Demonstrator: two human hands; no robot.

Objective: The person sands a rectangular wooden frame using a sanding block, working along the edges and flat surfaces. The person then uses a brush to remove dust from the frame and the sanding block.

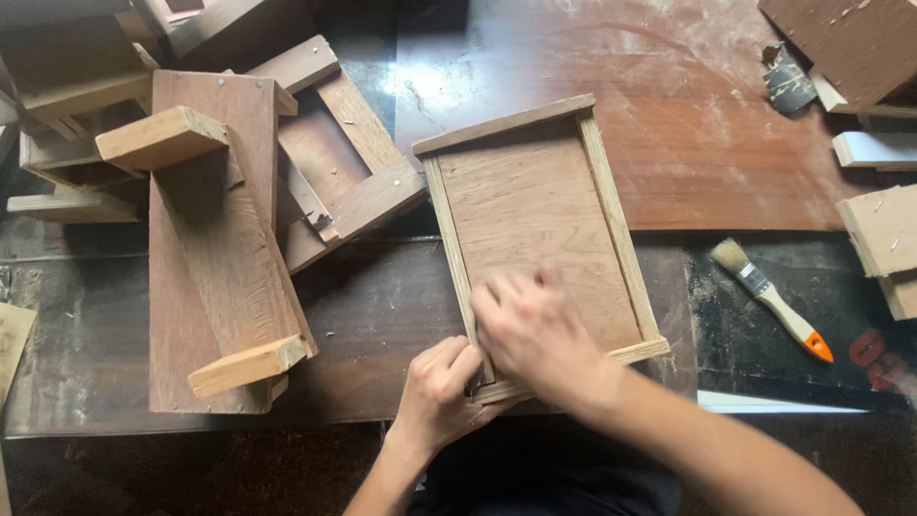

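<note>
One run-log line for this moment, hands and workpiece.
left hand: grips near-left corner of wooden tray frame | right hand: flat on tray panel by that corner | paintbrush: lying apart, right

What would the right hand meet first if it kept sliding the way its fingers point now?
The right hand lies flat on the panel of the wooden tray, fingers pointing up-left. Going straight on, it would probably meet the tray's left side strip first, though the exact line is hard to judge.
</note>
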